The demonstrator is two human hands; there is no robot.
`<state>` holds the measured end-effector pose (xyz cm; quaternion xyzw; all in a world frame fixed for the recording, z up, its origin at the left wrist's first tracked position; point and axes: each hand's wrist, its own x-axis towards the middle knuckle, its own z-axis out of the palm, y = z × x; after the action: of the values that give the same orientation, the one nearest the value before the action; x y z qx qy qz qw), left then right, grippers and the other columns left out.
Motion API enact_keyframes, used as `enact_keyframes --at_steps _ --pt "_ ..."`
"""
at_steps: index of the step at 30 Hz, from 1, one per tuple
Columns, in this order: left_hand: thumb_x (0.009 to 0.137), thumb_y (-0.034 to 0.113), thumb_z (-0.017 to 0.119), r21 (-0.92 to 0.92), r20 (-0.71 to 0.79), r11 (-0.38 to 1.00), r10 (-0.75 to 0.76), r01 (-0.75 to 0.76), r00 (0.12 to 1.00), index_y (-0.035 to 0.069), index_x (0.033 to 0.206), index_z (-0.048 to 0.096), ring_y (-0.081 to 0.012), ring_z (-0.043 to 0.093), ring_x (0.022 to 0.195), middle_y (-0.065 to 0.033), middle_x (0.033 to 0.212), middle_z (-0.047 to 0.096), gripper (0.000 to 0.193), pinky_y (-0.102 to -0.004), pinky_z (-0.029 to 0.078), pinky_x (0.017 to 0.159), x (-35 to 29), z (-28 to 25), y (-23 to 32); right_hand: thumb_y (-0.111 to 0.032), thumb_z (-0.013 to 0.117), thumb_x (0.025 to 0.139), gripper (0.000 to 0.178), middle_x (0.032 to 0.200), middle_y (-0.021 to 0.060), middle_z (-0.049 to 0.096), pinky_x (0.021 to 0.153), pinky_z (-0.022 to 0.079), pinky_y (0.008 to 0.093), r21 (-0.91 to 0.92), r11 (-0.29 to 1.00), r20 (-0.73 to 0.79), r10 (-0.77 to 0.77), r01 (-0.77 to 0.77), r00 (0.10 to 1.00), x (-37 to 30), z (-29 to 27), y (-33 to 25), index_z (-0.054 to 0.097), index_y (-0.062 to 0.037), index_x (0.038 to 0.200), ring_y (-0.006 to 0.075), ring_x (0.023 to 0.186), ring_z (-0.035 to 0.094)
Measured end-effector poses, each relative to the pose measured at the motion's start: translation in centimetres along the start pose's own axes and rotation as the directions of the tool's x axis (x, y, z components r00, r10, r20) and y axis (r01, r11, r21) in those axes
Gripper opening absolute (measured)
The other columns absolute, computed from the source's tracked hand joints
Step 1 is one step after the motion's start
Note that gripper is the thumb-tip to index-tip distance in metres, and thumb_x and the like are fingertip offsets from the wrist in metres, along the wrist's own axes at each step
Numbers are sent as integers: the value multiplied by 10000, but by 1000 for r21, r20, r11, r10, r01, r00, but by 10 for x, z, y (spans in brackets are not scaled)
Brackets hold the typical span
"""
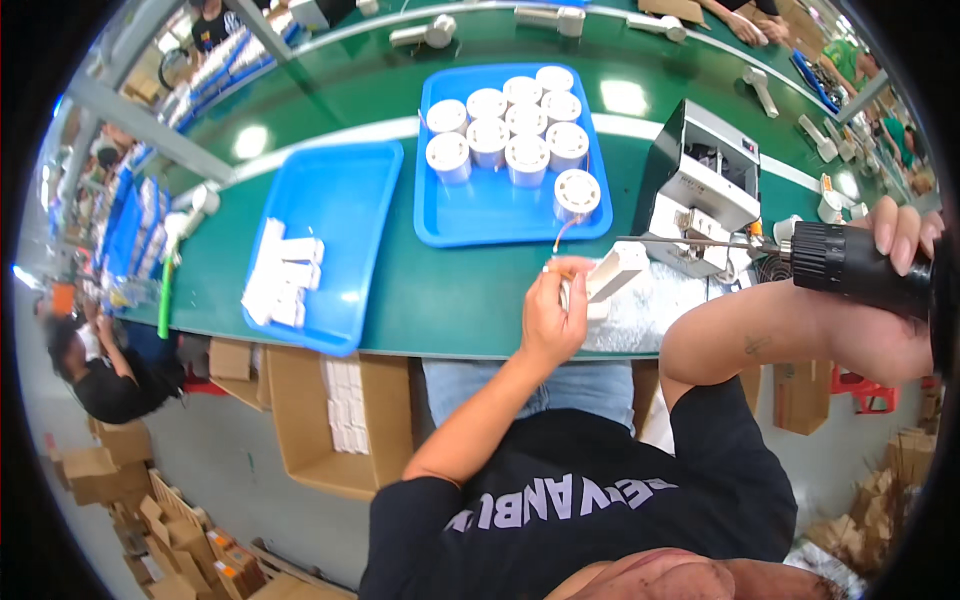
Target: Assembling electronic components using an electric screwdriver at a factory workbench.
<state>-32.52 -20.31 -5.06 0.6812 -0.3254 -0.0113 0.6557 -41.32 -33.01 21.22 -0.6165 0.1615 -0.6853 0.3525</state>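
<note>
My left hand (553,312) grips a white plastic handle-shaped part (612,273) at the near edge of the green table (430,290); a thin orange wire runs up from it. My right hand (893,262) is closed around a black electric screwdriver (850,262) held level, its long thin bit (680,240) pointing left and ending just above the white part. A blue tray (480,215) behind holds several white round parts (520,130). A second blue tray (335,190) to the left holds several white rectangular pieces (282,275).
A grey metal box-shaped machine (700,185) stands right of the round-part tray. Open cardboard boxes (335,420) sit under the table edge, with more boxes on the floor at left. Other people work at the left (110,375) and at the far right.
</note>
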Motion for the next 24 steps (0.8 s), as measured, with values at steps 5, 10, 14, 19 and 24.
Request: enact_keyframes --at_steps 5,10,14,19,24 --pt "991 67 488 -485 179 758 -401 436 898 13 1144 543 -244 677 873 -130 961 654 171 -368 537 770 3 -14 2 -780 425 882 890 868 163 547 573 485 329 656 754 115 -137 28 984 7 -18 75 482 85 1083 215 618 570" --pt "1023 264 372 -735 290 397 -550 550 783 -1 1143 565 -267 653 946 -142 1016 656 349 -425 528 896 84 -96 7 -273 672 917 547 859 192 604 539 488 285 567 823 120 -130 40 984 9 13 83 426 42 1290 184 575 560" --pt "994 278 343 -671 94 541 -617 507 782 42 1249 548 -312 624 1080 -132 1186 639 403 -498 511 922 194 -142 -26 -261 671 896 686 862 171 578 546 476 280 503 863 148 -125 34 981 7 19 87 326 69 1389 175 595 549" --pt "1014 389 399 -626 -196 704 -558 335 806 53 1420 368 -366 515 1226 -167 1439 409 527 -524 438 1026 293 -163 -74 -245 640 895 799 869 154 555 543 461 263 440 898 241 -127 8 962 11 26 96 218 120 1469 164 609 551" --pt "973 282 570 -402 -252 780 -598 480 761 59 1309 524 -284 569 1155 -124 1303 567 406 -394 459 967 270 -151 -83 -283 652 903 782 1001 195 537 641 503 288 384 921 219 -150 56 964 24 23 110 256 110 1452 204 734 585"
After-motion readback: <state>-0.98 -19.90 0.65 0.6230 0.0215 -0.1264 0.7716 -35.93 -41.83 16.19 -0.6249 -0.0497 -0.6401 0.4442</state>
